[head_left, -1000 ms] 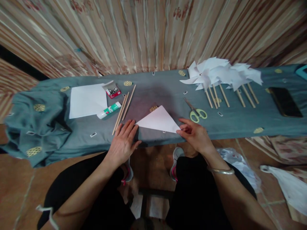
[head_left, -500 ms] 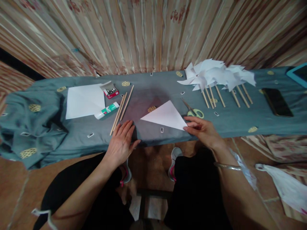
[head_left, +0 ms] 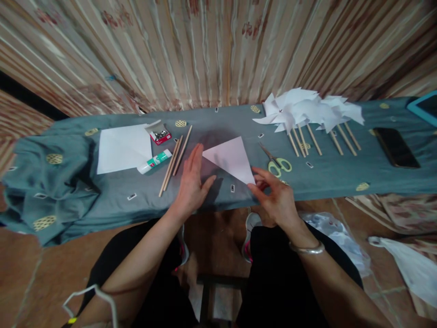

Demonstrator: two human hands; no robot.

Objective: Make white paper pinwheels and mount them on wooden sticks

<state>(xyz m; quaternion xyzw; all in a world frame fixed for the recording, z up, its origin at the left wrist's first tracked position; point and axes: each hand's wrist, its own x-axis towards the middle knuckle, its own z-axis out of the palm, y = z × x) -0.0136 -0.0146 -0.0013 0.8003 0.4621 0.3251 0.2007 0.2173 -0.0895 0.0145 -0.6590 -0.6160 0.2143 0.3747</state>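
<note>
A white sheet of paper folded into a triangle [head_left: 232,159] is in front of me, its near right corner pinched by my right hand [head_left: 275,193]. My left hand [head_left: 193,182] is open beside the paper's left tip, fingers stretched forward and thumb apart. Whether its fingertips touch the paper I cannot tell. Just left of that hand lie several thin wooden sticks [head_left: 175,161]. Scissors with pale green handles [head_left: 278,165] rest on the cloth beyond my right hand.
On the left lie white paper sheets [head_left: 123,148], a glue stick [head_left: 155,161] and a small red box of metal pins [head_left: 160,135]. Several paper pinwheels [head_left: 307,107] on sticks lie at the back right, near a dark phone [head_left: 396,146]. A patterned grey-green cloth [head_left: 211,120] covers the table.
My left hand has moved forward and right, up to the paper's left tip. My right hand has shifted left with the folded paper, which has turned a little.
</note>
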